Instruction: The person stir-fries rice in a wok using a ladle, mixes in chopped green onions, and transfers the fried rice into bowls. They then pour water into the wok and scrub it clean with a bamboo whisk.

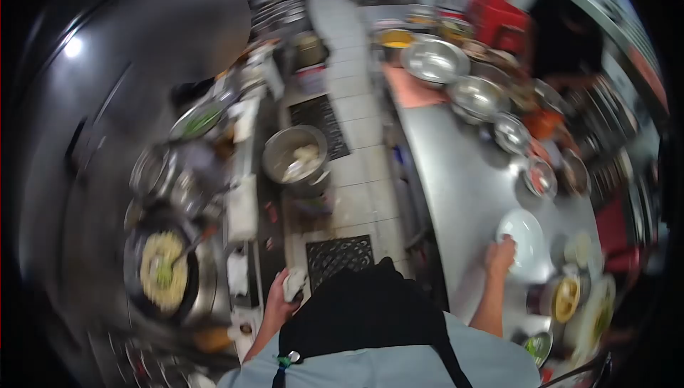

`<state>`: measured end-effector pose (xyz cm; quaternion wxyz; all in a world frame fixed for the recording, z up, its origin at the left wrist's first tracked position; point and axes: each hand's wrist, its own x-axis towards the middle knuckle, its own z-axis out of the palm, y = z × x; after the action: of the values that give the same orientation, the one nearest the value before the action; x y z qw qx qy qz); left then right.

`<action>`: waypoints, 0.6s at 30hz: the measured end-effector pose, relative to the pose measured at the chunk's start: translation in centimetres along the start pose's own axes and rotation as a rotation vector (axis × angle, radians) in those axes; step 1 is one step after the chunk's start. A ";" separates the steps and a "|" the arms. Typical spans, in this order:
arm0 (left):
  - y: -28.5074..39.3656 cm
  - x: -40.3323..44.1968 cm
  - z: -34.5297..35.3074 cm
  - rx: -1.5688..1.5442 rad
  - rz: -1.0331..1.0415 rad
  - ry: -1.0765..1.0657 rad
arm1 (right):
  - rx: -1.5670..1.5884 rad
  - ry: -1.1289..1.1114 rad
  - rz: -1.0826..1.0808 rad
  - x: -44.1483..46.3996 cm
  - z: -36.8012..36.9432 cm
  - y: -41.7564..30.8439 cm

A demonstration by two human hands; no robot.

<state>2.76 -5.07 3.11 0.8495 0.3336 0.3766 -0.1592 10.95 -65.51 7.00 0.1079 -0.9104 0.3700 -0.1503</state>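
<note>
My right hand point(500, 255) is closed on the near left rim of a white plate point(527, 242), which is at the steel counter point(456, 195) on my right. I cannot tell whether the plate rests on the metal or is slightly raised. Low on the other side, my left hand point(279, 294) is wrapped round a crumpled white cloth point(293, 284), close to the stove's front edge. Left of that hand, a dark wok point(196, 285) holds pale yellow food point(153, 274) with some green in it, and a ladle point(191, 247) lies in the food.
A large pot point(269, 156) with pale contents stands in the aisle beside the stove. Steel bowls point(436, 60) line the back of the right counter. A container of yellow food point(566, 299) sits near the plate. Black mats point(340, 256) cover parts of the tiled floor. A person point(566, 35) stands beyond the counter.
</note>
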 end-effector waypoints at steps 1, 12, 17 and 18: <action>-0.1 -0.4 -1.2 -0.073 -0.020 -0.077 | -0.008 0.063 -0.026 0.3 -1.1 -2.0; 0.3 -9.4 -6.3 -0.709 0.329 -0.261 | 0.888 -1.642 -0.473 -16.9 3.0 -40.7; 5.2 -12.5 -9.0 -0.849 0.559 0.047 | 0.798 -2.189 -0.534 -31.7 7.1 -55.7; 6.4 -12.8 -10.0 -0.848 0.600 0.026 | 0.729 -2.261 -0.545 -34.1 8.3 -58.3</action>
<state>-7.83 6.70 10.56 0.9134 0.0554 0.3063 0.2622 28.01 0.26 10.64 0.5834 -0.4922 -0.1995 0.6145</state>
